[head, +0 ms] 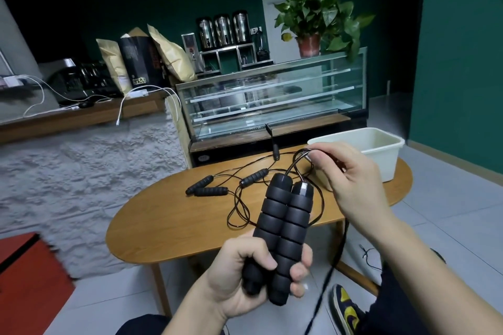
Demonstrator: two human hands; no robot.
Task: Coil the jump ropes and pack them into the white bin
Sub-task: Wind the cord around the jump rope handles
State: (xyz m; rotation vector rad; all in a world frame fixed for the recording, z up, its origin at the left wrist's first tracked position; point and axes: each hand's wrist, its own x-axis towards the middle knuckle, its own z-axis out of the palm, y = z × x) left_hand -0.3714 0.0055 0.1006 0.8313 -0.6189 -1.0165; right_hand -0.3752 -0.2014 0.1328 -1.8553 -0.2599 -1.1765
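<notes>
Café: glass display case (272,95), urns (223,28)

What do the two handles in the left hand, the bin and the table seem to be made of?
Handles: likely matte black foam, with ribbed, cushioned-looking segments and no shine. White bin: probably plastic, smooth, with thin walls and a moulded rolled rim. Table: wood or wood veneer, with a warm brown, faintly grained, satin top.

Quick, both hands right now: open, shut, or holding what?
Left hand: grips the two black handles together.
Right hand: pinches the rope above the handles.
</notes>
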